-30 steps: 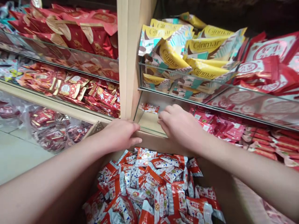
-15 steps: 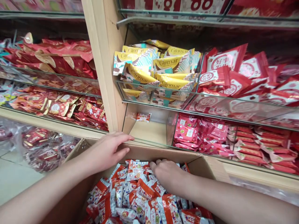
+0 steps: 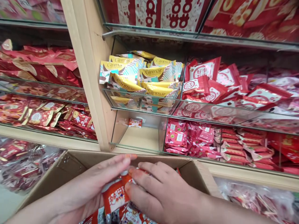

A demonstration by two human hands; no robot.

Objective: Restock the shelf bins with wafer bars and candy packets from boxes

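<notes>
My left hand [image 3: 93, 183] and my right hand [image 3: 161, 193] are cupped together above an open cardboard box [image 3: 51, 172]. Between them are small orange-red and white snack packets [image 3: 115, 194]; how many is hidden by my hands. The fingers of my right hand curl over the packets from the right, while my left palm and fingers press on them from the left. More of the same packets [image 3: 134, 215] lie below in the box, partly covered by my hands. Just beyond the box, one small red and white packet [image 3: 135, 122] rests at the back of a glass-fronted shelf compartment [image 3: 140, 137].
Yellow Ginmar packets [image 3: 153, 73] fill the compartment above. Pink packets [image 3: 176, 137] lie to its right behind a glass divider. A wooden upright [image 3: 85, 68] separates the left shelves. Clear bags of packets [image 3: 25, 168] stand on the floor at left, with another bag [image 3: 259, 199] at right.
My right hand has come up from the pile toward my left, and both now close around snack packets. My left hand has left the box's far edge. The view has shifted right and up.
</notes>
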